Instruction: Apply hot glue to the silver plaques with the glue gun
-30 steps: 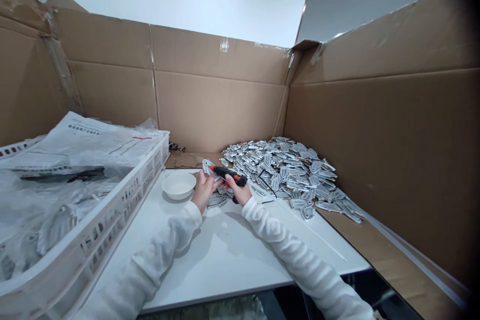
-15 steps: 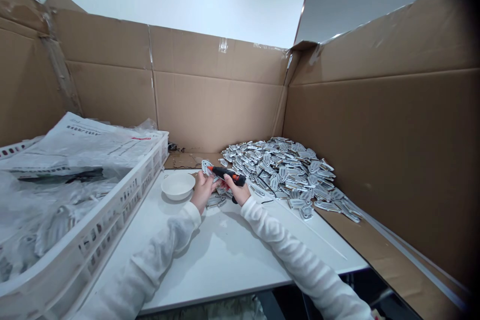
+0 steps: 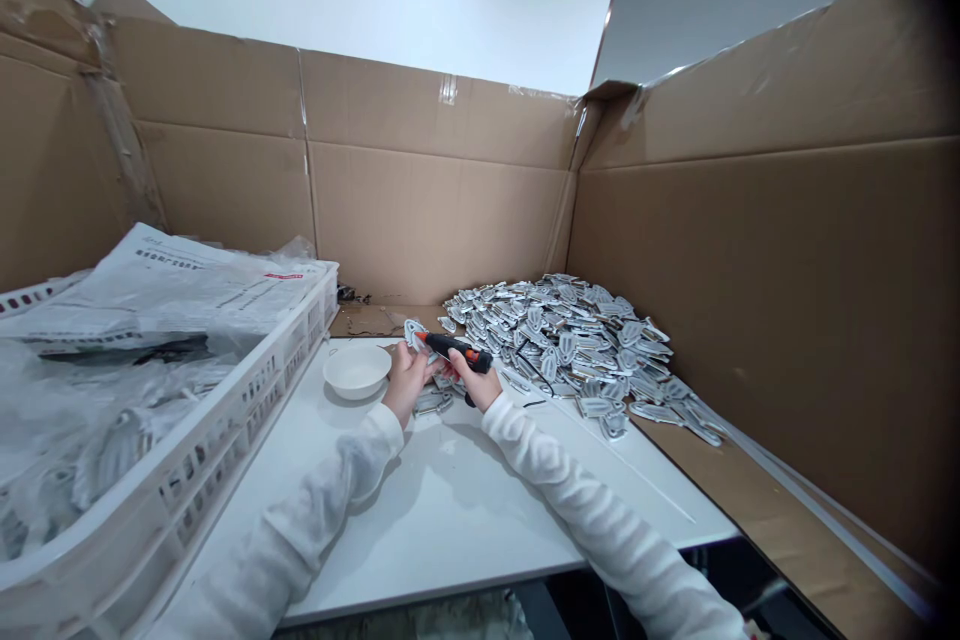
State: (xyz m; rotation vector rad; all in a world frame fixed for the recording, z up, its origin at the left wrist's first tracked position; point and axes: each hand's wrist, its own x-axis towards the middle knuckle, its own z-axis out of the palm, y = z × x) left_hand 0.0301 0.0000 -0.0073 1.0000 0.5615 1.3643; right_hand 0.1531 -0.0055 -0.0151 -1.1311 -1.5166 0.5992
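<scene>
Black-and-orange gun-shaped tool [image 3: 450,346] held close to a small, flat, white-and-grey piece [image 3: 411,329]

The person's right hand [image 3: 478,383] is wrapped around the tool, its orange tip [image 3: 422,336] aimed leftward at the piece; whether they touch is too small to tell. The left hand [image 3: 406,382] pinches the piece between narrowed fingers, above a glossy white tabletop [image 3: 457,520]. Just left of that hand sits a shallow, round white bowl [image 3: 358,388]. Beyond the right hand spreads a heap of similar white-and-grey pieces [image 3: 559,335]. At far left, a white plastic slotted basket [image 3: 247,407] holds clear bags [image 3: 37,390] beneath printed white sheeting [image 3: 202,285]
</scene>
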